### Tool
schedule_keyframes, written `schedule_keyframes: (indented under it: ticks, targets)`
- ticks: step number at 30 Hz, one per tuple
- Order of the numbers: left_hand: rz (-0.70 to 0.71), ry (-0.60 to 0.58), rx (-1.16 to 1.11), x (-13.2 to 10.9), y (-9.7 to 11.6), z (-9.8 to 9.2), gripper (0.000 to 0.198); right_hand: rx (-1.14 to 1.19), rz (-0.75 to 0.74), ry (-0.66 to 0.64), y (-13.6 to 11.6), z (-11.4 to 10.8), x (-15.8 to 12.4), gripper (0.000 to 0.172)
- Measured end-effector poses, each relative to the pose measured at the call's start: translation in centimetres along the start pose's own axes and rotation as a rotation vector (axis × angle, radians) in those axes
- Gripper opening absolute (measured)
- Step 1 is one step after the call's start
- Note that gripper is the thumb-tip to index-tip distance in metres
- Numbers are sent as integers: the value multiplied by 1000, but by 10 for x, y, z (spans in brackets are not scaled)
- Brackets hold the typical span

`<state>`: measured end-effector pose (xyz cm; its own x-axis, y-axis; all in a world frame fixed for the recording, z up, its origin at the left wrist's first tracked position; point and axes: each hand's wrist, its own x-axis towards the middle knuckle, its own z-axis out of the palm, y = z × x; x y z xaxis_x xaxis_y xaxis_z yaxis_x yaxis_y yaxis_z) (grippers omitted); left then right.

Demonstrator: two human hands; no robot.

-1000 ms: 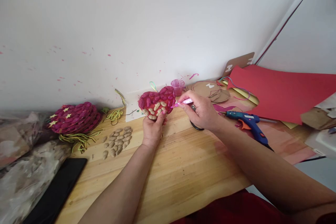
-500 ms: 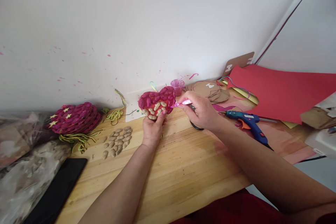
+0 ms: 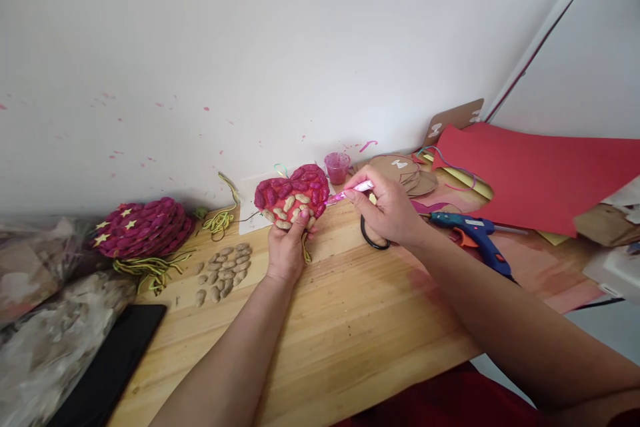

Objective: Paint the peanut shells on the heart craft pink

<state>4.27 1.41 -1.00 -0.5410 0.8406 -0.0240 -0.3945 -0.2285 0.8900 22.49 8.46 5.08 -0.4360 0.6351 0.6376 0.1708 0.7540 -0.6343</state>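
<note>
My left hand [image 3: 289, 248] grips the lower edge of a red heart-shaped board [image 3: 285, 200] covered with peanuts, thumb on its face. The peanuts along the top and right are painted magenta; those in the lower middle stay tan. A loop of pale ribbon sticks up from the heart's top, and yarn hangs below. Pinched in my right hand [image 3: 383, 203] is a paintbrush [image 3: 363, 187] with a pink-stained handle, its tip at the heart's right edge. Behind it stands a clear cup [image 3: 337, 168] with pink paint. Unpainted peanuts [image 3: 227, 269] lie loose left of my left hand.
A stack of magenta peanut hearts [image 3: 143, 227] with yellow stars sits left, beside plastic bags [image 3: 60, 347] and a black phone-like slab [image 3: 113, 360]. Right are cardboard cutouts [image 3: 420, 181], a blue glue gun [image 3: 473, 230], black-handled scissors [image 3: 371, 237] and red sheets [image 3: 540, 173].
The heart and my left hand have shifted slightly left. The brush has come slightly away to the right, its tip still at the heart's right edge.
</note>
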Motion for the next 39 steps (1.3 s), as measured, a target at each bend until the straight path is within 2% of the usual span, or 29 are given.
schedule_keyframes:
  ticks: [5, 15, 24, 32, 39]
  targets:
    - [-39, -6, -62, 0, 2, 0, 49, 44, 80, 10, 1, 1, -1, 10]
    - [-111, -8, -112, -1, 8, 1, 52, 50, 110, 59, -1, 1, -1, 9]
    - [-141, -20, -154, 1, 7, -4, 48, 35, 36, 39, -3, 3, -2, 7]
    - [-187, -19, -179, 1, 8, -4, 47, 102, 38, 57, -3, 6, -3, 8]
    - [-297, -2, -232, 1, 15, -2, 34, 281, 123, 49, 2, 8, -3, 14]
